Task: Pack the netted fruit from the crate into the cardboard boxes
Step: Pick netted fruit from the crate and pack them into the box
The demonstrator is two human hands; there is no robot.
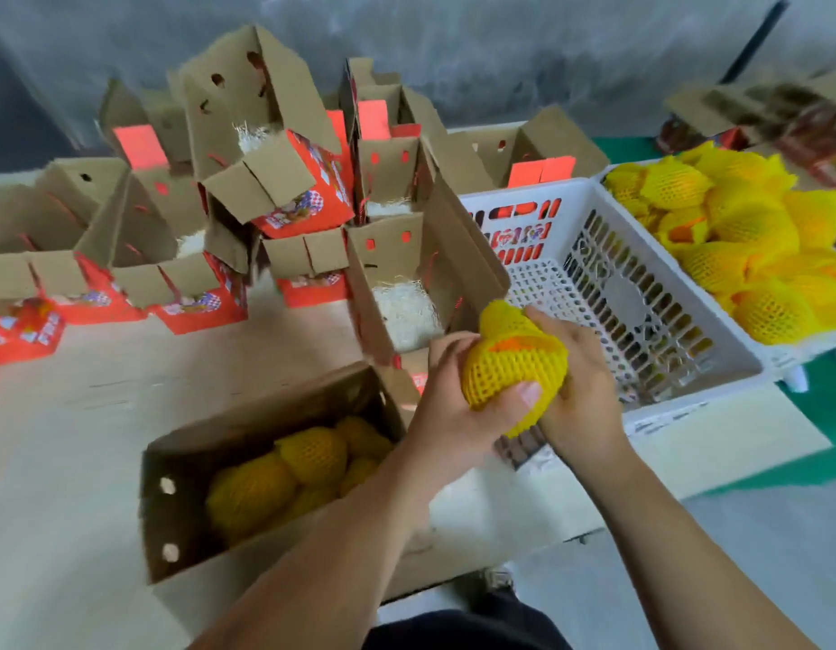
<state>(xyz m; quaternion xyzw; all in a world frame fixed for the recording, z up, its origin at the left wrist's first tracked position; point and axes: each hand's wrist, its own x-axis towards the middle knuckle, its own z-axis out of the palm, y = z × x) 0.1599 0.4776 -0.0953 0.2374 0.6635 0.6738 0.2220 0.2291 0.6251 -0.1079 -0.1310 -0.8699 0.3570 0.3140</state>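
Observation:
Both hands hold one fruit in yellow foam netting above the table. My left hand grips it from the left with the thumb across its front. My right hand cups it from the right and behind. Just below and to the left stands an open cardboard box with several netted fruit inside. A white crate at the right is piled with more netted fruit. An open box lined with white shredded paper stands behind my hands.
An empty white plastic crate sits between my hands and the full crate. Several open red-and-brown cardboard boxes crowd the back and left of the table, some stacked crookedly. A pale tabletop spreads to the left. Green flooring shows at right.

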